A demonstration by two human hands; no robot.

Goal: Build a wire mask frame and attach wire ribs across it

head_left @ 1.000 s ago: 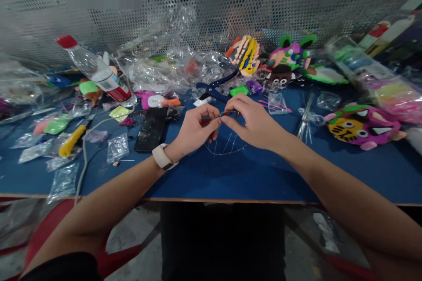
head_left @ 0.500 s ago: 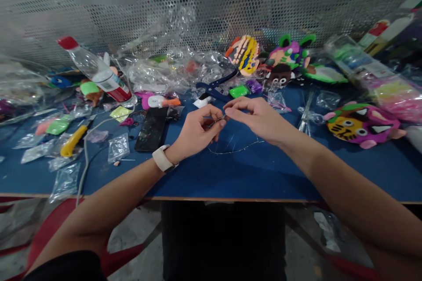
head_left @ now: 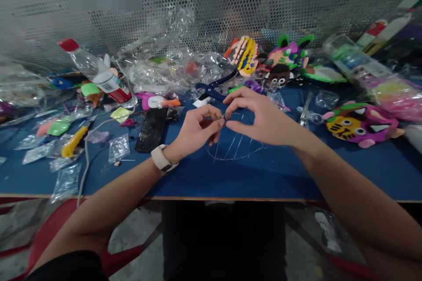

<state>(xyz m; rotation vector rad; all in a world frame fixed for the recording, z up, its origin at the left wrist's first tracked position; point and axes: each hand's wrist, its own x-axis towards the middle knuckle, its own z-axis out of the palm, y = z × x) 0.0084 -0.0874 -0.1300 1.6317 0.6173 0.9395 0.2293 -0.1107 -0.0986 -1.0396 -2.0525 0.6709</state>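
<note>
A perforated panel [head_left: 263, 4] stands along the back edge of the blue desk [head_left: 263, 180], and a red stool [head_left: 54, 230] shows below the front edge, toward the left corner. Clear bags [head_left: 145, 70] pile up along the back edge. Near the right edge lies a purple and yellow mask [head_left: 362, 125]; toward the back left corner a red-capped bottle [head_left: 99, 74] leans at a tilt.

Both hands meet over the middle of the desk. The right hand [head_left: 263, 116] holds its thumb and forefinger apart, tips just beside the wire's twisted joint; whether either tip touches it I cannot tell. The left hand [head_left: 198, 129], with a pale watch [head_left: 161, 158] at its wrist, pinches the wire frame [head_left: 227, 159] between thumb and forefinger. That frame is a thin loop crossed by several strands: the pinched part is at its far side, between the two hands, and the rest curves toward the front edge, beneath the right hand.

Beyond the hands, toward the back edge, lie dark blue pliers [head_left: 216, 85]. A black phone [head_left: 151, 129] lies left of the left hand, and a yellow cutter [head_left: 74, 142] rests nearer the left edge.
</note>
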